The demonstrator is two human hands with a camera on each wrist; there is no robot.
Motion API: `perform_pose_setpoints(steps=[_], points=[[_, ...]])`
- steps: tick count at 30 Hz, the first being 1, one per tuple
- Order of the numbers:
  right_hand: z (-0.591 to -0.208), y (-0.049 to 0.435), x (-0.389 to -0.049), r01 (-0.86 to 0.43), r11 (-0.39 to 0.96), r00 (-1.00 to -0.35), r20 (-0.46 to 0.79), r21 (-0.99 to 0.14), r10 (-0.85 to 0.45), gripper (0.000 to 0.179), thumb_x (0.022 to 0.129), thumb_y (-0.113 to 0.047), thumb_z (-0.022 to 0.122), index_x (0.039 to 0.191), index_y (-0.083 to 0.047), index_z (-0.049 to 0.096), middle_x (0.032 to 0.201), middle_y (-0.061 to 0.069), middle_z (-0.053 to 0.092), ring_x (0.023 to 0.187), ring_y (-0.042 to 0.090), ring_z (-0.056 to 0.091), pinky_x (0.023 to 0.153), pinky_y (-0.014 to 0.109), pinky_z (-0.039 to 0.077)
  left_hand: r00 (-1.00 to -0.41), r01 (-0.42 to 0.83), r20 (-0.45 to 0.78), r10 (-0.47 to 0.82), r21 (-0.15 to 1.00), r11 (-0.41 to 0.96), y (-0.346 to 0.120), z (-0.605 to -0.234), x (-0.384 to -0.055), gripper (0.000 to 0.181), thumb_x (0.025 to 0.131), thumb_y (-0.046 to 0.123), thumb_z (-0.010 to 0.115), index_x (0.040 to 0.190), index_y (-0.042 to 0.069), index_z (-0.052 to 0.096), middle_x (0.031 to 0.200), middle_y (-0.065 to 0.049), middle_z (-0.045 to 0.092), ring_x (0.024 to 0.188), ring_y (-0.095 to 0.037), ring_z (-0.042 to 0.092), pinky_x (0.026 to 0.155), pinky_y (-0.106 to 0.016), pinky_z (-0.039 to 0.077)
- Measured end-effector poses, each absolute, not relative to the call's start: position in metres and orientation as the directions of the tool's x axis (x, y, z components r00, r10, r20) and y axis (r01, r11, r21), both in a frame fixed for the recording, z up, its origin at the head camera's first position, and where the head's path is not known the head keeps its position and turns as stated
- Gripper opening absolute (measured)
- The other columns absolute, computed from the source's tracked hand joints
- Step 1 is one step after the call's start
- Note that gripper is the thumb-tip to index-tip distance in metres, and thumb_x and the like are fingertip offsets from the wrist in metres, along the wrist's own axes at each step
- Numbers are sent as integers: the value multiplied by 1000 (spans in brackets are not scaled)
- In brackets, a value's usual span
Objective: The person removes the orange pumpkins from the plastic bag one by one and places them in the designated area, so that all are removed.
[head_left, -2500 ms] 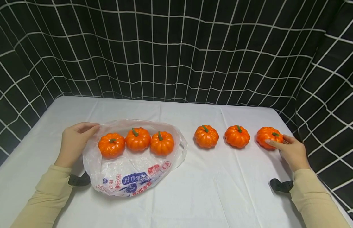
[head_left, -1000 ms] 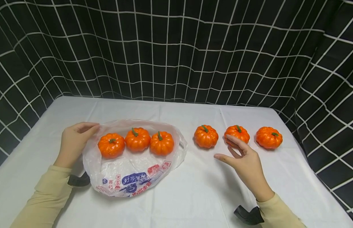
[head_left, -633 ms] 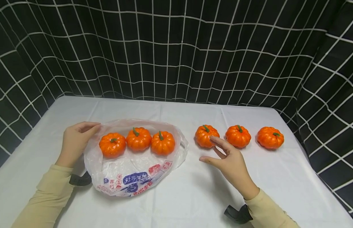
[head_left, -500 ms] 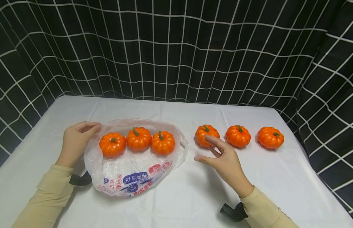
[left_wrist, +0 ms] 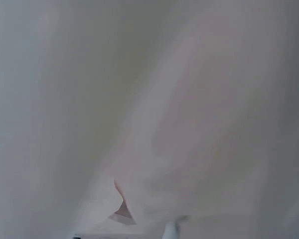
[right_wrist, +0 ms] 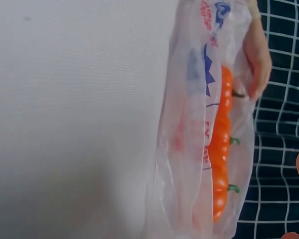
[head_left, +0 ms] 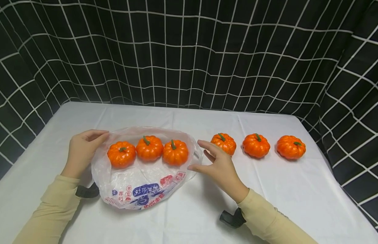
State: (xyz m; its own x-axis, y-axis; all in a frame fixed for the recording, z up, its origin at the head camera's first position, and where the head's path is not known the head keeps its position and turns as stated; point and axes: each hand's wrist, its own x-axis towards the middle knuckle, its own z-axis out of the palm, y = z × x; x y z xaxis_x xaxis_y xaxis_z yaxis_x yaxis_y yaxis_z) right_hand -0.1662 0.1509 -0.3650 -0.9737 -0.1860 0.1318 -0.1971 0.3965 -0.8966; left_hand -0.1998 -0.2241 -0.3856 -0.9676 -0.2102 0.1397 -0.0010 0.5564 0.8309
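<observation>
A white plastic bag (head_left: pixel 127 178) with red and blue print lies with its mouth facing up. Three small orange pumpkins (head_left: pixel 121 155) with green stems sit inside it in a row. At the left rim, my left hand (head_left: pixel 82 150) pinches the plastic between thumb and fingers. My right hand (head_left: pixel 220 166) hovers by the right rim, thumb and fingers spread with nothing between them; whether it touches the plastic I cannot tell. Just behind it, a partly covered pumpkin (head_left: pixel 226 140) stands on the table. Blurred pale plastic (left_wrist: pixel 189 99) fills most of the left wrist view.
Two more pumpkins, one in the middle (head_left: pixel 256 145) and one farther right (head_left: pixel 291 147), stand on the white-covered table (head_left: pixel 189 223). A black cloth with a white grid (head_left: pixel 189 54) hangs behind and at both sides. Each wrist carries a dark camera mount (head_left: pixel 233 218).
My right hand has let go of the rightmost pumpkin and swept left past the others to the bag's right side. The left hand keeps its pinch on the rim.
</observation>
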Motion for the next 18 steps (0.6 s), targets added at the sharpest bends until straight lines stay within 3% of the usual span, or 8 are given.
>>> perform_pose_setpoints(steps=[5,12,18], points=[[-369,139,-173,-222,422,-968,146,-879,-204,75,71,-8,88,137,3,55,142,16,56,136,31,50,107,37,45,-968,5,144,-206,831,556,-226,-388,-202,48,97,46,60,120,5,71,122,-17,71,117,-25,58,93,-21,47],[-372,123,-182,-213,477,-969,122,-852,-215,74,72,-9,88,137,2,55,143,18,56,136,32,51,106,39,46,-967,7,146,-207,832,555,-226,-389,-204,48,97,45,60,120,4,70,121,-18,70,118,-26,58,102,-43,47],[-376,116,-189,-214,530,-968,108,-820,-225,76,72,-14,89,138,0,55,143,17,56,134,34,53,106,41,46,-966,2,146,-215,832,555,-225,-386,-201,47,97,45,60,119,5,71,120,-17,71,116,-24,59,97,-30,46]])
